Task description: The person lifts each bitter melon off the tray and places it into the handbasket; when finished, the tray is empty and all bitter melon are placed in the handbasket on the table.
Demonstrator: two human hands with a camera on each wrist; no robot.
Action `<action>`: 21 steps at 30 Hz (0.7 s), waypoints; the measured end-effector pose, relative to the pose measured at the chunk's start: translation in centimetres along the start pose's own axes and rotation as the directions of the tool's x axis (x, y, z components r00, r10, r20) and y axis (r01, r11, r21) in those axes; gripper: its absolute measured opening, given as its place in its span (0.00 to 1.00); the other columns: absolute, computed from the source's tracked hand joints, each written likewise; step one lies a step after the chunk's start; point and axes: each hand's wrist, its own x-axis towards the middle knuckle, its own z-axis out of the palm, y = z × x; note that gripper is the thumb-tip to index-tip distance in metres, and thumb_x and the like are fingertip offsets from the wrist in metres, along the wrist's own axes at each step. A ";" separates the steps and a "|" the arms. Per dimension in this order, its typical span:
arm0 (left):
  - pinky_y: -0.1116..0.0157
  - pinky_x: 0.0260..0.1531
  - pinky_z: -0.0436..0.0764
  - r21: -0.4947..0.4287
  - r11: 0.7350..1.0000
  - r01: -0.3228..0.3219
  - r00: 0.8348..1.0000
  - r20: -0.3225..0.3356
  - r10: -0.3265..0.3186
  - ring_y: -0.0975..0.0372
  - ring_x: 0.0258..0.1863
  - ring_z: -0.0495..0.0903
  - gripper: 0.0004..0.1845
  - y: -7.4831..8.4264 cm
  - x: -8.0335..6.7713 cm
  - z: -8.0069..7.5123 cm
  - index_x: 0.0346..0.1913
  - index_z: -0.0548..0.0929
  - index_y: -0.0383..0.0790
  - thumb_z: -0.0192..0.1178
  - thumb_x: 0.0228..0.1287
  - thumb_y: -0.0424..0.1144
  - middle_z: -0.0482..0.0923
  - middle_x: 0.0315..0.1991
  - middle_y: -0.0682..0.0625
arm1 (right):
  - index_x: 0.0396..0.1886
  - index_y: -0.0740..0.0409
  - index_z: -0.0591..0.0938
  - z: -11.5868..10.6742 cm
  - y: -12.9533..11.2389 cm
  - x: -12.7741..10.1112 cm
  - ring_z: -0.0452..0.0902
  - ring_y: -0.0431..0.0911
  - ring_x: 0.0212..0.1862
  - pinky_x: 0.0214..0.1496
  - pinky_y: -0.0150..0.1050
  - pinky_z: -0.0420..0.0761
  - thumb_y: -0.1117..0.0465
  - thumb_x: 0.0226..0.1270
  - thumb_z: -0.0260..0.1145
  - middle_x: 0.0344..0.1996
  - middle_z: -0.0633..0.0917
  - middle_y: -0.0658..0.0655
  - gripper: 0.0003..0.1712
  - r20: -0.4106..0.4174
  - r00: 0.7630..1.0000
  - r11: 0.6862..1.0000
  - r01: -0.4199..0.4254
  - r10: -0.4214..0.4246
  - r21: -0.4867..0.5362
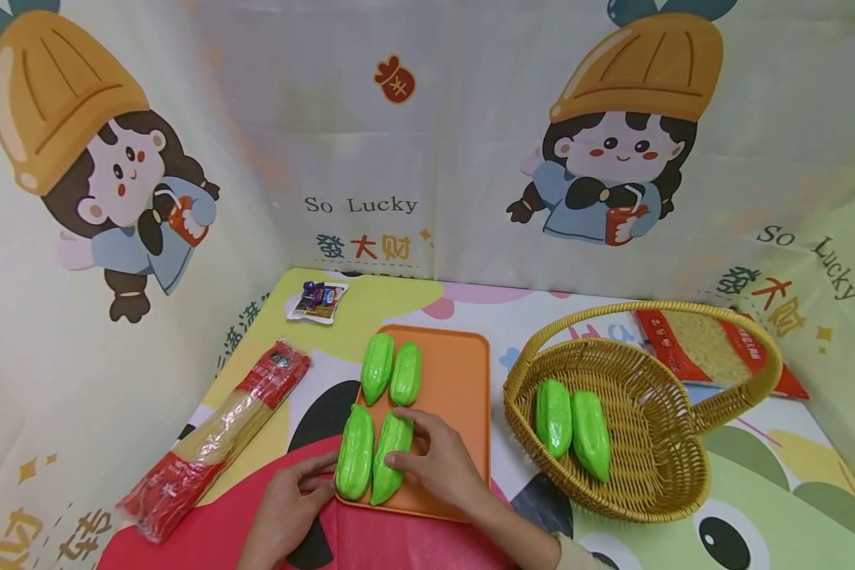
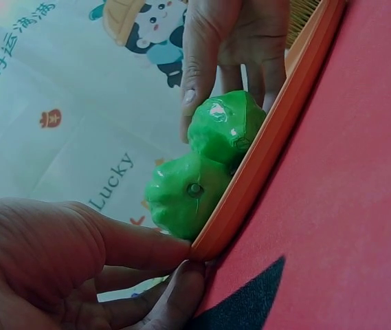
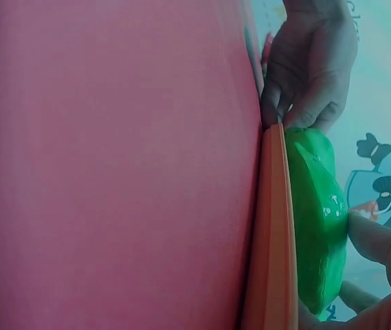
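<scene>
1. Right hand (image 1: 442, 463): thumb and fingers are spaced around the held gourd (image 1: 392, 439), gripping it from its right side at the near end of the orange tray (image 1: 457, 380).
2. Left hand (image 1: 285, 503): thumb and fingers pinch the near-left corner of the tray.
3. The second gourd (image 1: 355, 455), also green, lies at the tray's near-left corner, just beside the held gourd.
4. Two more green gourds (image 1: 378, 368) lie side by side at the tray's far-left part.
5. Left of the tray: a red-ended noodle pack (image 1: 217, 443).
6. Beyond the tray's far-left corner: a small packet (image 1: 318, 303).
7. Right of the tray: a handled wicker basket (image 1: 634, 459) containing two basket gourds (image 1: 590, 434).
8. Farther right of the tray, behind the basket: a red-edged bag (image 1: 708, 348).
</scene>
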 end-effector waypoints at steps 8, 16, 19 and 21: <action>0.66 0.40 0.79 0.001 1.000 0.003 1.000 -0.007 -0.003 0.61 0.39 0.85 0.21 0.0 -0.1 0.0 0.58 0.82 0.34 0.63 0.60 0.27 0.84 0.48 0.47 | 0.66 0.47 0.78 0.0 -0.2 -0.2 0.74 0.50 0.60 0.61 0.53 0.71 0.54 0.57 0.77 0.61 0.75 0.57 0.35 0.001 1.000 1.000 0.009 -0.009 0.020; 0.66 0.40 0.79 0.004 1.000 0.008 1.000 -0.004 -0.008 0.61 0.40 0.85 0.21 0.0 0.0 0.1 0.58 0.82 0.33 0.63 0.60 0.27 0.84 0.48 0.46 | 0.66 0.48 0.78 0.0 0.0 -0.2 0.76 0.49 0.59 0.59 0.51 0.73 0.55 0.57 0.77 0.62 0.74 0.57 0.35 0.003 1.000 0.999 0.024 -0.024 0.031; 0.66 0.40 0.79 0.002 1.000 0.006 1.000 -0.001 -0.006 0.61 0.40 0.85 0.21 0.1 0.0 0.1 0.58 0.82 0.33 0.63 0.60 0.28 0.84 0.49 0.46 | 0.65 0.48 0.78 -0.1 0.0 -0.2 0.76 0.49 0.59 0.59 0.51 0.73 0.55 0.57 0.77 0.61 0.75 0.57 0.35 0.005 0.999 0.999 0.032 -0.033 0.033; 0.66 0.40 0.79 0.000 1.000 0.001 1.000 -0.001 -0.001 0.61 0.40 0.85 0.21 0.1 0.0 0.1 0.58 0.82 0.33 0.63 0.60 0.28 0.84 0.48 0.46 | 0.65 0.48 0.78 -0.1 -0.1 -0.2 0.76 0.49 0.59 0.59 0.51 0.73 0.55 0.57 0.77 0.60 0.75 0.56 0.35 0.005 0.999 0.999 0.036 -0.037 0.032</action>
